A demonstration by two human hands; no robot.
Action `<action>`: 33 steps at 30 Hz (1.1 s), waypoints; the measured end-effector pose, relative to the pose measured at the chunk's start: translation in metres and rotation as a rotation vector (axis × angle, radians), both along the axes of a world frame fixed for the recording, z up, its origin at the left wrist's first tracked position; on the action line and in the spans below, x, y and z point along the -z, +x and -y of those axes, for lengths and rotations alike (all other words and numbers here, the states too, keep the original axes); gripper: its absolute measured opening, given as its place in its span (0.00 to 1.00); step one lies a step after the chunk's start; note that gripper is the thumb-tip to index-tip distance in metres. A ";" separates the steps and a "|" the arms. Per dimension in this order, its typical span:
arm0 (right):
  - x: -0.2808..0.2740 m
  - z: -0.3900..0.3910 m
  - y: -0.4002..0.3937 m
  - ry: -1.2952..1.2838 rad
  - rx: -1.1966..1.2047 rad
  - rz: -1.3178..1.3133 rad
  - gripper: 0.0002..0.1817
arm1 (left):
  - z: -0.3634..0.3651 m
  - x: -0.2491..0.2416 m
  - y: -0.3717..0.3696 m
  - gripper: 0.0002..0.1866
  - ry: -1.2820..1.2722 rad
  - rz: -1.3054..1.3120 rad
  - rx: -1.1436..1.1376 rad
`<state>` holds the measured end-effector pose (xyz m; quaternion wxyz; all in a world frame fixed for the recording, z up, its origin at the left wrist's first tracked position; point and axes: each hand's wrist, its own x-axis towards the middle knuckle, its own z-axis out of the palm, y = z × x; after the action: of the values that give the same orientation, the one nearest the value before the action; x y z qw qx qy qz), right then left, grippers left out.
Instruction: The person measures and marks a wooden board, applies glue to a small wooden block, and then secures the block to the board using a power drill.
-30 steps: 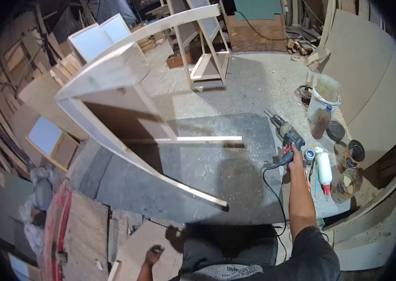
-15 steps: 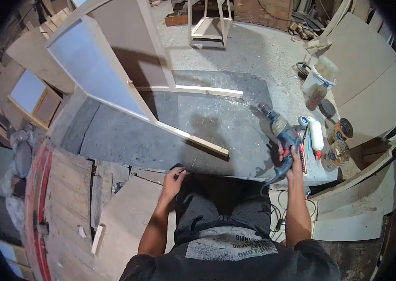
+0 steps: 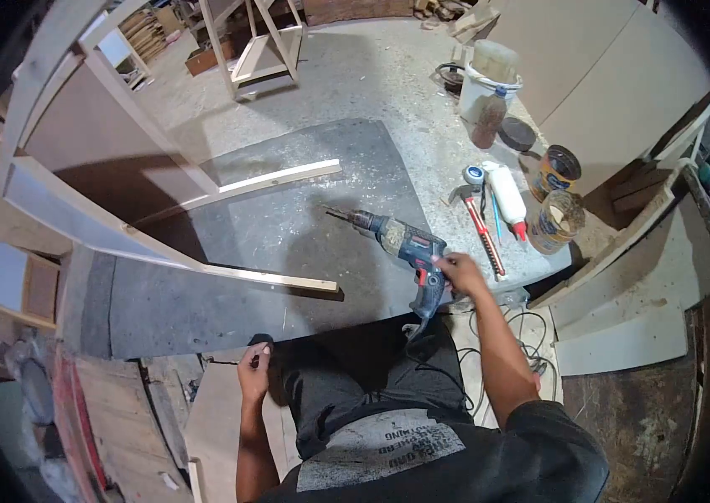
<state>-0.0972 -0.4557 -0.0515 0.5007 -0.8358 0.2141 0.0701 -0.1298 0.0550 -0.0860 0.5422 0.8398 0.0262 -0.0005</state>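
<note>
A blue power drill (image 3: pixel 409 245) lies over the dark mat, its bit pointing to the upper left. My right hand (image 3: pixel 460 272) is at the rear of the drill, fingers bent against its body near the handle. My left hand (image 3: pixel 256 359) is closed at the mat's front edge, by my thigh, around something small and dark that I cannot make out. A wooden frame with panels (image 3: pixel 103 126) stands on the left, and its two legs (image 3: pixel 275 280) reach over the mat.
Right of the drill are a white glue bottle (image 3: pixel 505 194), a red cutter (image 3: pixel 484 235), a tape measure (image 3: pixel 474 173), open cans (image 3: pixel 558 220) and a white bucket (image 3: pixel 479 92). Cables (image 3: pixel 531 335) hang below the right edge. A wooden stand (image 3: pixel 267 54) is farther back.
The drill and my right hand have moved left over the mat, and the drill's bit now points more to the left. The view has turned right, shifting the frame leftward in it.
</note>
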 end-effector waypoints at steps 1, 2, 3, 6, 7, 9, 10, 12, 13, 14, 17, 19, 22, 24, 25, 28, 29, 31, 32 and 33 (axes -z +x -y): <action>0.011 0.023 0.015 -0.155 0.068 0.092 0.25 | 0.000 0.003 0.003 0.14 -0.018 -0.003 -0.007; 0.022 0.046 0.034 -0.308 0.132 0.180 0.27 | 0.003 -0.006 0.003 0.14 -0.004 -0.013 -0.021; 0.006 0.061 0.052 -0.503 0.228 0.190 0.26 | 0.012 -0.021 0.002 0.14 0.026 -0.025 -0.007; -0.005 0.105 0.118 -0.799 0.351 0.384 0.22 | 0.023 -0.040 -0.006 0.14 0.064 -0.042 -0.014; -0.022 0.112 0.132 -0.747 0.284 0.174 0.28 | 0.028 -0.047 -0.008 0.14 0.071 -0.042 0.005; -0.007 0.135 0.169 -0.834 0.279 0.104 0.31 | 0.026 -0.059 -0.011 0.13 0.135 -0.070 0.032; 0.012 0.150 0.184 -0.893 0.265 0.122 0.31 | 0.020 -0.055 -0.012 0.12 0.144 -0.061 0.045; 0.022 0.169 0.206 -0.822 0.136 -0.016 0.31 | 0.015 -0.061 -0.015 0.12 0.147 -0.084 0.019; 0.039 0.185 0.218 -0.865 -0.007 -0.029 0.28 | 0.015 -0.064 -0.014 0.12 0.157 -0.079 0.007; 0.031 0.180 0.223 -0.859 -0.010 -0.021 0.28 | 0.016 -0.066 -0.011 0.13 0.142 -0.088 -0.001; -0.014 0.158 0.211 -0.885 0.126 0.059 0.30 | 0.033 -0.073 0.000 0.13 0.125 -0.076 0.022; -0.047 0.137 0.196 -0.868 0.145 0.223 0.31 | 0.052 -0.073 0.013 0.12 0.021 -0.095 0.072; -0.093 0.065 0.148 -0.401 0.040 0.608 0.35 | 0.100 -0.077 0.037 0.18 -0.120 -0.067 0.225; -0.116 -0.015 0.095 -0.108 -0.057 0.563 0.35 | 0.135 -0.085 0.046 0.30 -0.135 -0.029 0.351; -0.097 -0.048 0.076 -0.082 -0.120 0.666 0.34 | 0.156 -0.103 0.048 0.36 -0.113 -0.012 0.414; -0.067 -0.138 0.020 0.088 -0.283 0.531 0.34 | 0.184 -0.122 0.043 0.42 -0.136 0.044 0.490; -0.067 -0.160 0.005 0.249 -0.330 0.448 0.33 | 0.183 -0.113 0.040 0.43 0.003 0.198 0.509; -0.060 -0.189 -0.023 0.386 -0.312 0.354 0.29 | 0.170 -0.090 0.033 0.44 0.112 0.221 0.500; -0.053 -0.198 -0.030 0.415 -0.311 0.282 0.28 | 0.160 -0.082 0.026 0.44 0.107 0.219 0.499; -0.040 -0.204 -0.032 0.413 -0.309 0.274 0.28 | 0.149 -0.077 0.017 0.44 0.105 0.146 0.489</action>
<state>-0.1291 -0.2516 -0.0118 0.6679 -0.7405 -0.0042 0.0741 -0.1124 -0.0936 -0.0090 0.4822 0.8459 -0.2169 -0.0696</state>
